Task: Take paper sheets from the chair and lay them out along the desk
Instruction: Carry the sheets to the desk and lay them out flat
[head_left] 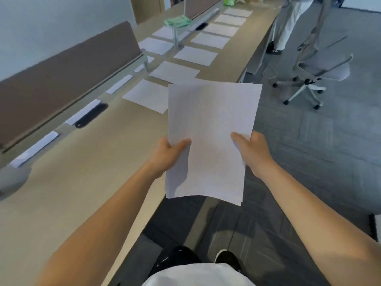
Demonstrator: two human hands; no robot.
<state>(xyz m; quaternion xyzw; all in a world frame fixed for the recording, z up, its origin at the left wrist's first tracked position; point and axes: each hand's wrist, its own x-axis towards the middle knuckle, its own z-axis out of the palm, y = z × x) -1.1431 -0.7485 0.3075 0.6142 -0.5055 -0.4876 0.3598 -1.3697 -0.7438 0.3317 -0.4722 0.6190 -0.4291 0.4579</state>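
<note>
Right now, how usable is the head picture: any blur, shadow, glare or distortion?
Head view: soft all over, with motion smear on the floor at right; the wide angle bends the desk edge; the left hand throws a dark shadow on the stack; any print there is unreadable; no glare.

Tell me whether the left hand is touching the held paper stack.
Touching. The head view shows the left hand with its thumb laid on top of the paper stack at its left edge.
</note>
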